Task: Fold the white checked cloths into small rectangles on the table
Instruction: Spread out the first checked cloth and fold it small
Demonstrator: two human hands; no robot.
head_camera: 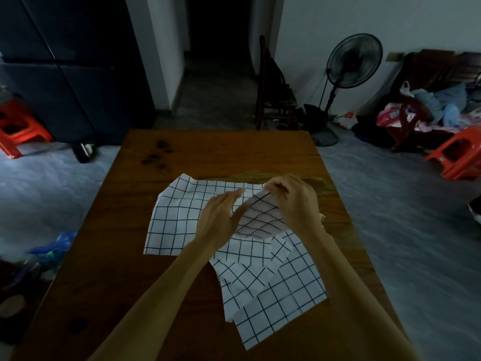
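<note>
Head cam, looking down at a brown wooden tabletop (130, 269) with some dark smudgy stains up toward the far left corner, well beyond the left hand (217, 221). Lighting is pretty dim overall.

Two white checked cloths on it. The far cloth (177, 220) lies mostly flat, spreading out to the left of both hands, with its right part lifted off the wood. The right hand (296, 201) is pinched shut on that raised corner, fingers curled over the fabric edge so it bows up between the two hands. The left hand is loose, fingers stretched out flat and resting on the same cloth just beside the lifted fold, not gripping anything. The near cloth (281, 295) sits crumpled and half folded just below the right hand, running toward the near right edge of the tabletop, and its top overlaps the other one under the hands.

Room stuff: grey floor (403, 204) all around. Beyond the right hand there's a black standing fan (354, 61) against a pale wall, a dark wooden chair (273, 100) next to it, and a dark doorway straight ahead. Far right is a red plastic stool (460, 155) and a messy pile of clothes (429, 110). Another red stool (18, 131) sits far left, by a big dark cabinet (65, 69).
</note>
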